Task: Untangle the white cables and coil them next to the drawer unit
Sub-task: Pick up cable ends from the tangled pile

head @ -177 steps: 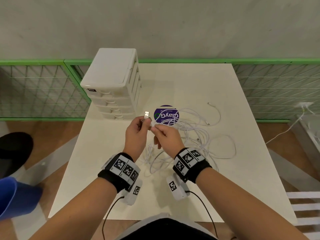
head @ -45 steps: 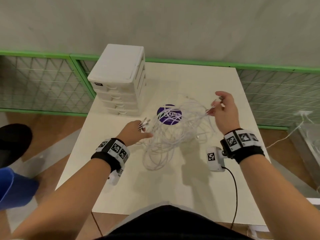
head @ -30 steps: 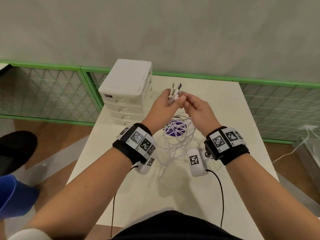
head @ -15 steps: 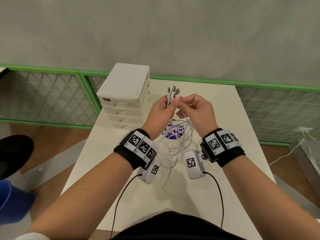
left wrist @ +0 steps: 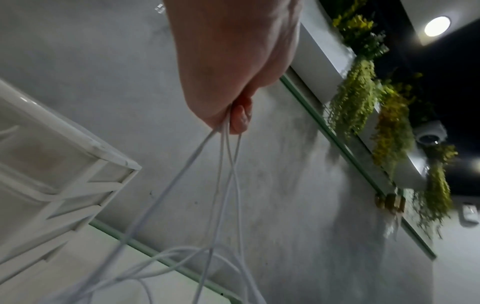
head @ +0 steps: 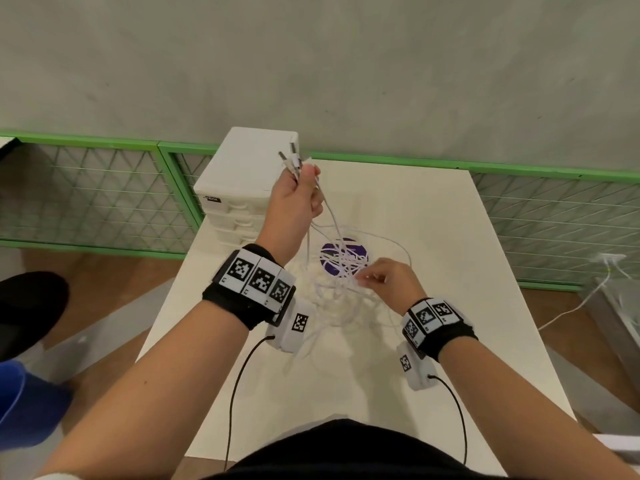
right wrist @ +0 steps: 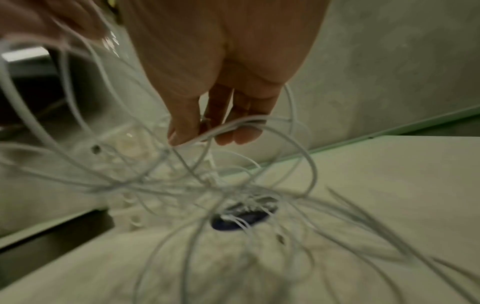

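Several white cables (head: 332, 292) lie in a loose tangle on the white table (head: 450, 237), over a round purple sticker (head: 346, 259). My left hand (head: 304, 176) is raised in front of the white drawer unit (head: 242, 174) and grips the bundled cable ends, with the metal plugs (head: 291, 157) sticking up above the fist. In the left wrist view the strands (left wrist: 223, 164) hang down from the left hand (left wrist: 239, 117). My right hand (head: 365, 278) is lower, in the tangle. In the right wrist view the right hand (right wrist: 207, 133) pinches a cable loop (right wrist: 233, 123) between thumb and fingers.
The drawer unit (left wrist: 52, 174) stands at the table's back left corner. A green mesh fence (head: 104, 192) runs behind and beside the table. A blue object (head: 24, 407) and a black shoe (head: 27, 306) are on the floor at left; a stray white cord (head: 575, 306) at right.
My right hand has left the raised plug ends and dropped into the tangle on the table. My left hand stays up with the bundled ends, a little higher and further left.
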